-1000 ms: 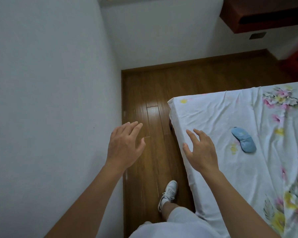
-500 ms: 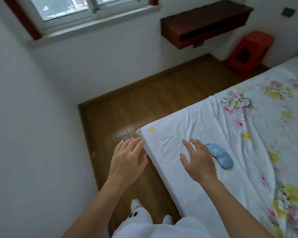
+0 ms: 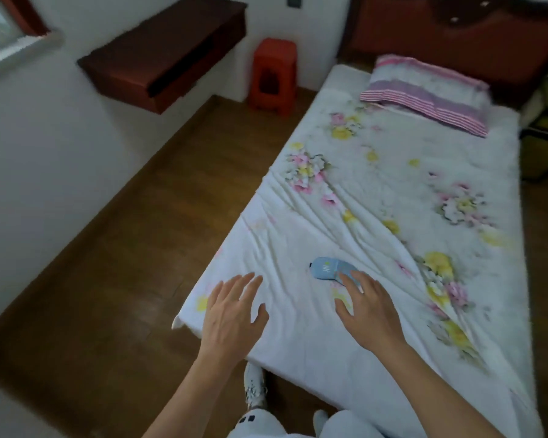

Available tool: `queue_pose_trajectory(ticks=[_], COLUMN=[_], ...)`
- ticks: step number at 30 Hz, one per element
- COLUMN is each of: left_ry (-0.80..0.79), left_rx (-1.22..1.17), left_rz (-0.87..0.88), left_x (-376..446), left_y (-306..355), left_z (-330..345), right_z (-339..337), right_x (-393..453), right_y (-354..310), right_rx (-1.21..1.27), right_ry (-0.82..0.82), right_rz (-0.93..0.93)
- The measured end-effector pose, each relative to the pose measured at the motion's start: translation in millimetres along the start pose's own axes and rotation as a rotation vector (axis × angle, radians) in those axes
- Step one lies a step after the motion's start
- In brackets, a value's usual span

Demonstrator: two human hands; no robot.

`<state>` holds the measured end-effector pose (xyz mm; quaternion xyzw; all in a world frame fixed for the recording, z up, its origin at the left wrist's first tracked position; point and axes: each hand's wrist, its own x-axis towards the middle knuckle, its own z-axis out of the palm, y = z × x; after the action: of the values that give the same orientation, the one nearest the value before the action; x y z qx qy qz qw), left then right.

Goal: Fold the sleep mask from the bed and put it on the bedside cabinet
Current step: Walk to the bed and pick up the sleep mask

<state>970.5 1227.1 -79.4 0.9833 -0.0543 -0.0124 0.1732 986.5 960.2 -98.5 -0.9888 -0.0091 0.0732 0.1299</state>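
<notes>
Over bed (image 3: 377, 216), right hand (image 3: 369, 314) spread (covering sleep mask (image 3: 328, 268))

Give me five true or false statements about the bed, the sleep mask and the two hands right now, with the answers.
1. The sleep mask lies on the floral sheet near the foot of the bed. True.
2. The left hand is gripping the mask. False: it is spread open, apart from the mask.
3. The right hand is open, its fingertips over the mask's near end. True.
4. The mask is red. False: it is light blue.
5. The striped pillow sits beside the mask. False: it is at the far end, by the headboard.
</notes>
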Motion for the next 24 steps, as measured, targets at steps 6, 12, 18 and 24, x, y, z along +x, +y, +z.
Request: queue_pose_trajectory(ticks=[6,12,18,24], left_ry=[-0.093,-0.190,-0.278,-0.319], left_rx=[-0.013,-0.008,0.038,0.029], left_rz=[0.214,0.372,0.449,0.425], left_x=[61.5,102.5,142.2,174.4], left_y=[-4.8,23.6,30.8,30.3], left_z=[10.2,41.3,121.8,240.7], right_z=[-4.2,6.9,59.1,154.4], right_x=[-1.3,10.5,51.1,90.4], right_y=[11.5,41.3,97.5,146.0], right_rx=[-0.053,-0.091,-0.058,-0.019], right_ry=[0.029,0.002,-0.009,-0.088], right_rz=[0.163,0.208,0.249,0.218])
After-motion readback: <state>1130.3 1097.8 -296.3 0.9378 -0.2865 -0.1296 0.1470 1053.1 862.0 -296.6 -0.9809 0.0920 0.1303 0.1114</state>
